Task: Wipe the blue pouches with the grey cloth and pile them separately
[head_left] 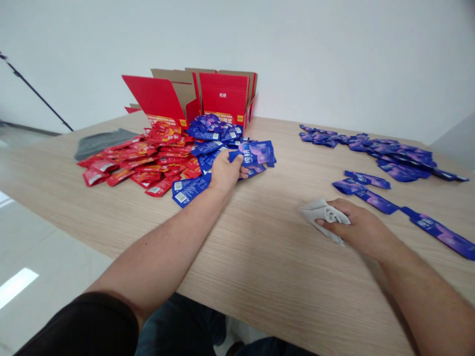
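Head view: the left hand (pixel 225 170) pinches a blue pouch (pixel 259 152), which juts to its right, beside the pile of blue packets (pixel 208 147); the right hand (pixel 356 225) grips a pale cloth (pixel 321 213)

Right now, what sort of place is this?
Likely an indoor workroom for packaged goods: a wood-look table bears heaped red pouches and blue pouches, with open red cartons behind the heaps.

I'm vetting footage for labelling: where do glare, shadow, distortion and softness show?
All head view: bright glare on the floor, lower left; soft shadow on the table beside the right forearm; that forearm looks stretched toward the corner, perhaps by a wide lens; small print on the blue pouches too soft to read.
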